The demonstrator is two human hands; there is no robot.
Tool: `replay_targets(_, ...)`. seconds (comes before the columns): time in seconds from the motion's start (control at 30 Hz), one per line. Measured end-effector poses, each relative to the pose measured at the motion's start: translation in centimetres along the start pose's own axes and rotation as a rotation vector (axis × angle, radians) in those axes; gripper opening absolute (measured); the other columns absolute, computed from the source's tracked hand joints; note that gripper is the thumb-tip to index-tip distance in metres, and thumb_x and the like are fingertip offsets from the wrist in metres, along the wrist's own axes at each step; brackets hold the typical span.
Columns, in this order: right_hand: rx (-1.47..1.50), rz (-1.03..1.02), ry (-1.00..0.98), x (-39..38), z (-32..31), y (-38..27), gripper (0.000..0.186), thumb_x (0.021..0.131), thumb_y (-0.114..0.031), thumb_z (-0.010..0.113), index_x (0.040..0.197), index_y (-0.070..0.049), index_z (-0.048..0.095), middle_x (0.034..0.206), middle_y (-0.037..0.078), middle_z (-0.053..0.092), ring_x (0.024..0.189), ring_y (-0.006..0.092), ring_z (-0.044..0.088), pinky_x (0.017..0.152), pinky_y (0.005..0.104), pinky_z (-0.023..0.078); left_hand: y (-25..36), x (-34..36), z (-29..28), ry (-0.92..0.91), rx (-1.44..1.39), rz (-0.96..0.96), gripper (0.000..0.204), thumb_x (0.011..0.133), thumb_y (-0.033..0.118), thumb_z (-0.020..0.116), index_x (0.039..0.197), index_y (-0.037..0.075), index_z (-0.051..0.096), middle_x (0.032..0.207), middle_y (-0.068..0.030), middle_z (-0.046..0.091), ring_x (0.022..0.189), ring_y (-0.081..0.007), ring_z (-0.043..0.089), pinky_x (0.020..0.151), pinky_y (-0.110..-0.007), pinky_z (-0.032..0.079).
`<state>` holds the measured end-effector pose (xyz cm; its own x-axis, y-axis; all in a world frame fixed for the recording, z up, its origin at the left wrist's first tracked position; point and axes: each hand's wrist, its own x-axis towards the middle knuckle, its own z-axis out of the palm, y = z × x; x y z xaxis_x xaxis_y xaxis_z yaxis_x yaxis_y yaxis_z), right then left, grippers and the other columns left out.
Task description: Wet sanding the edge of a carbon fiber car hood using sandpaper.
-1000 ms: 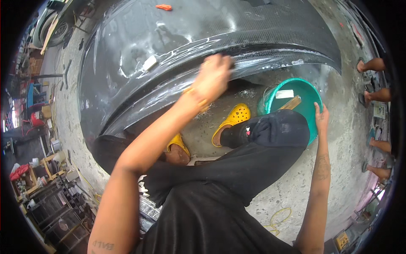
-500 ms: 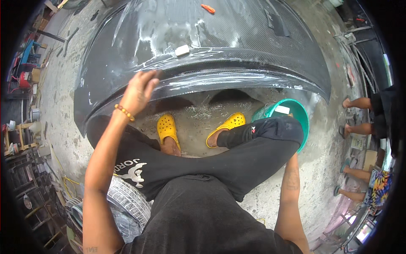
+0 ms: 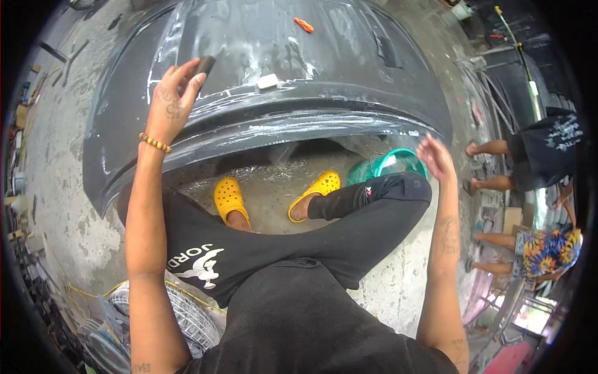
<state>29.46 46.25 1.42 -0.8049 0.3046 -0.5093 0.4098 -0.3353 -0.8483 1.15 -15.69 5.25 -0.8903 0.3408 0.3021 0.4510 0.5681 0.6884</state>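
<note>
My left hand (image 3: 168, 103) holds a small dark sanding block (image 3: 204, 65) against the wet surface of a large dark car body panel (image 3: 349, 75) at its left side. My right hand (image 3: 436, 156) hangs open with fingers spread, just above a green plastic basin (image 3: 398, 163) on the floor by the panel's right edge. A small white block (image 3: 268, 81) and an orange object (image 3: 304, 24) lie on the panel. My legs in black trousers and yellow clogs (image 3: 229, 198) show below the panel's edge.
Two other people stand at the right, one in dark shorts (image 3: 536, 156), one in flowered clothes (image 3: 548, 249). A wheel rim (image 3: 187, 318) lies under my left thigh. Clutter lines the left edge. The concrete floor (image 3: 62, 162) is wet under the panel.
My left hand has moved up and left along the panel, the dark block now showing in its fingers. My right hand has lifted off the green basin's rim and opened.
</note>
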Motion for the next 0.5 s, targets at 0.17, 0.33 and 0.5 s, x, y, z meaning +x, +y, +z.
replay_targets(0.17, -0.992, -0.398, -0.217, 3.6, 14.9, 1.1, 0.048, 0.105, -0.038, 0.064, 0.127, 0.004, 0.07, 0.133, 0.017, 0.07, 0.123, 0.0254, 0.068, 0.106, 0.038, 0.053, 2.6, 0.7, 0.5, 0.08, -0.054, 0.116, 0.038, 0.102, 0.026, 0.071, 0.132, 0.004, 0.07, 0.095, -0.0116, 0.066, 0.077, -0.0197, 0.062, 0.071, -0.034, 0.051)
replay_targets(0.33, -1.493, -0.717, -0.092, 2.3, 30.4, 11.5, 0.082, 0.1, -0.052, 0.066, 0.157, 0.001, 0.042, 0.166, 0.024, 0.038, 0.156, 0.0442, 0.03, 0.126, 0.0611, 0.023, 2.4, 0.0, -0.1, 0.128, -0.069, 0.158, 0.036, 0.102, 0.024, 0.071, 0.131, 0.003, 0.07, 0.094, -0.0117, 0.066, 0.075, -0.0207, 0.062, 0.069, -0.033, 0.05)
replay_targets(0.5, -1.331, -0.95, -0.447, 1.5, 39.9, 15.2, 0.081, 0.101, -0.051, 0.064, 0.161, -0.004, 0.037, 0.168, 0.022, 0.035, 0.158, 0.0413, 0.028, 0.128, 0.0604, 0.02, 1.5, -1.6, -1.3, 0.136, -0.039, 0.124, 0.035, 0.101, 0.022, 0.071, 0.131, 0.003, 0.07, 0.094, -0.0123, 0.066, 0.075, -0.0206, 0.063, 0.068, -0.034, 0.051)
